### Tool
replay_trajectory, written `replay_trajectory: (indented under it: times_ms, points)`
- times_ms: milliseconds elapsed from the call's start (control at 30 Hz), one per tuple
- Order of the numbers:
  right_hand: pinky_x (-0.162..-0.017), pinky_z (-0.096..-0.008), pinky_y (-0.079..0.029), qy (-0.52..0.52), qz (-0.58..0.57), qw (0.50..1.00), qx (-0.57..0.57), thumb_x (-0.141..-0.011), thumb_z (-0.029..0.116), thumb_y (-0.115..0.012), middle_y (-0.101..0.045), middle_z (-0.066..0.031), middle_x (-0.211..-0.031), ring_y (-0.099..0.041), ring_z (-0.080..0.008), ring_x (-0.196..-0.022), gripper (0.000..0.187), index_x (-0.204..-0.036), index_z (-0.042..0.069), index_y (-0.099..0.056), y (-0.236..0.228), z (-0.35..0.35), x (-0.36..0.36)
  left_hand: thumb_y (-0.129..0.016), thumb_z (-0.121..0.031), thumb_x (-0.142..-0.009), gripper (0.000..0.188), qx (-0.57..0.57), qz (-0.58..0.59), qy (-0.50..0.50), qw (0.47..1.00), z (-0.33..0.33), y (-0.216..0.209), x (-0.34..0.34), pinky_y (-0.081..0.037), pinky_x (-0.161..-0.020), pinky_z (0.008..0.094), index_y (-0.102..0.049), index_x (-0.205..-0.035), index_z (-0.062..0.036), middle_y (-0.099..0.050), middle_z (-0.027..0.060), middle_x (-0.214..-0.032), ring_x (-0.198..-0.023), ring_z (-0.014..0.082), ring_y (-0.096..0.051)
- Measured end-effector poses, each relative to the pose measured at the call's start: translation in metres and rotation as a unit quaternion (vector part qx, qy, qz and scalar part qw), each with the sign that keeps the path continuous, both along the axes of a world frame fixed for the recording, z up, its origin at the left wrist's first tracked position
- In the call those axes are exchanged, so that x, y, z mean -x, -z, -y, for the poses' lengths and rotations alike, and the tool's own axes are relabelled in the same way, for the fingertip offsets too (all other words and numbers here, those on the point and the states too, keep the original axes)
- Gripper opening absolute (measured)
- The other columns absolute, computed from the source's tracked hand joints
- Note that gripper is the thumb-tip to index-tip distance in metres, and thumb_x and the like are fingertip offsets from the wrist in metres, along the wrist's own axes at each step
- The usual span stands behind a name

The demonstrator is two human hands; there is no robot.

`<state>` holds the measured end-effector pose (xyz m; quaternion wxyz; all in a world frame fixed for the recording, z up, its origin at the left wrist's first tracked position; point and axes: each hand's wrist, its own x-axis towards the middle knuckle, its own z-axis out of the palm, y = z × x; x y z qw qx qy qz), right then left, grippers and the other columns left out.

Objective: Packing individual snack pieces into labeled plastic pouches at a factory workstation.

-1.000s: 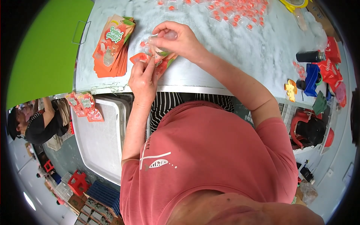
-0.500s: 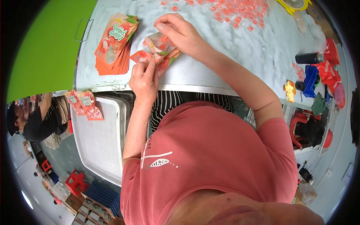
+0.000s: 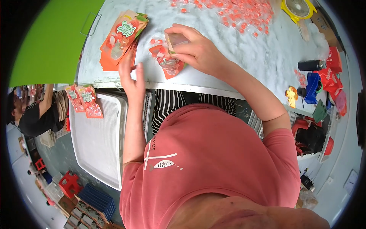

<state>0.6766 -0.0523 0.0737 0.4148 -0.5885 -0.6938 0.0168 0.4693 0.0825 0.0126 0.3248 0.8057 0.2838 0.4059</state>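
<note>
My right hand (image 3: pixel 198 49) pinches the upper edge of a red candy pouch (image 3: pixel 171 69), its thumb and fingers closed on a pale, partly see-through part. The pouch lies crumpled and tilted on the table near its front edge, with small red candies (image 3: pixel 154 41) beside its top. My left hand (image 3: pixel 131 78) is off that pouch, thumb and fingers apart. Its fingertips reach the near edge of a fanned stack of flat red pouches (image 3: pixel 120 42); whether they touch it I cannot tell. Across the table lies a spread of red candies (image 3: pixel 244 17) in clear wrappers.
Two filled pouches (image 3: pixel 87 101) lie at the edge of a white plastic tray (image 3: pixel 97 145) below the table on the left. A green panel (image 3: pixel 49 42) borders the table. A yellow fan (image 3: pixel 299 7), a dark bottle (image 3: pixel 310 65) and a blue holder (image 3: pixel 313 87) stand right. A co-worker (image 3: pixel 38 114) is at left.
My left hand has let go of the pouch and moved left to the stack. My right hand has moved slightly right and down with the pouch. The view has shifted a little.
</note>
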Motion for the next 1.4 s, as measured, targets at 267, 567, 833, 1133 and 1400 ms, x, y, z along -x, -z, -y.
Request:
replay_trajectory:
  times_ms: [267,567,833,1133,1400]
  points:
    - [-0.105,-0.0407,-0.043,-0.033,0.012,0.999,-0.014,-0.083,0.007,-0.069,-0.051,-0.0099,-0.137,-0.045,-0.0314,-0.133,0.014,-0.096,0.007,-0.074,-0.008,0.012,0.007,-0.063,-0.021,-0.096,0.035,0.502,0.080,0.083,0.857,-0.023,0.052,-0.012,-0.049,-0.076,0.0261,-0.060,-0.127,-0.0050,-0.069,0.0035,-0.102,-0.093,0.0112,-0.064]
    - [-0.106,-0.0461,-0.040,-0.013,-0.012,0.999,-0.048,-0.081,0.006,-0.072,-0.048,-0.0146,-0.142,-0.043,-0.0388,-0.135,0.007,-0.088,0.003,-0.071,-0.011,0.022,0.007,-0.063,-0.017,-0.096,0.026,0.590,0.180,0.015,0.787,-0.014,0.066,-0.004,-0.058,-0.071,0.0285,-0.064,-0.117,-0.0017,-0.068,0.0077,-0.102,-0.084,0.0138,-0.066]
    - [-0.105,-0.0420,-0.042,0.017,-0.018,0.997,-0.072,-0.083,0.006,-0.071,-0.047,-0.0172,-0.143,-0.046,-0.0352,-0.132,0.006,-0.087,0.002,-0.071,0.003,0.007,0.010,-0.071,-0.022,-0.085,0.060,-0.156,-0.047,0.006,0.987,0.045,-0.008,-0.013,-0.032,-0.110,0.0471,-0.048,-0.137,-0.0037,-0.049,0.0182,-0.137,-0.133,0.0385,-0.039]
    - [-0.098,-0.0388,-0.047,-0.017,-0.018,0.993,-0.116,-0.078,0.007,-0.074,-0.048,-0.0174,-0.141,-0.052,-0.0306,-0.124,0.016,-0.093,0.007,-0.073,0.011,-0.007,0.020,-0.073,-0.004,-0.081,0.024,-0.015,0.043,0.035,0.998,0.048,-0.004,-0.028,-0.048,-0.087,0.0349,-0.072,-0.104,-0.0055,-0.069,0.0092,-0.106,-0.100,0.0234,-0.060]
    - [-0.105,-0.0434,-0.042,0.012,-0.043,0.999,-0.020,-0.081,0.015,-0.075,-0.047,-0.0144,-0.141,-0.050,-0.0312,-0.126,0.037,-0.117,0.012,-0.067,0.018,0.025,0.001,-0.069,0.002,-0.086,0.011,0.102,0.054,0.012,0.993,0.038,-0.007,0.014,-0.050,-0.078,0.0269,-0.071,-0.097,0.0033,-0.069,0.0105,-0.097,-0.089,0.0160,-0.064]
